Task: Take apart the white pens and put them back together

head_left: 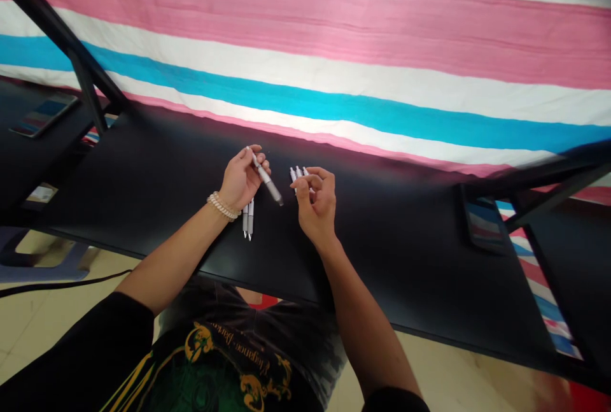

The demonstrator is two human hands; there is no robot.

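Observation:
A white and grey click pen (268,184) is gripped in my left hand (240,177), its tip slanting down to the right. Below that hand, two similar pens (248,220) lie side by side on the black table (377,246), their upper ends hidden by the hand. My right hand (319,204) hovers at a small group of white pens (298,173), with its fingers loosely bent and the thumb apart from the index finger. Those fingers cover part of the group, and whether they touch it is unclear.
A striped pink, white and blue cloth (334,36) hangs along the table's far edge. A dark phone-like slab (484,224) lies at the right, and another flat device (44,116) at the far left. Black metal struts (88,90) rise on both sides. A purple-grey stool (52,259) stands at the lower left.

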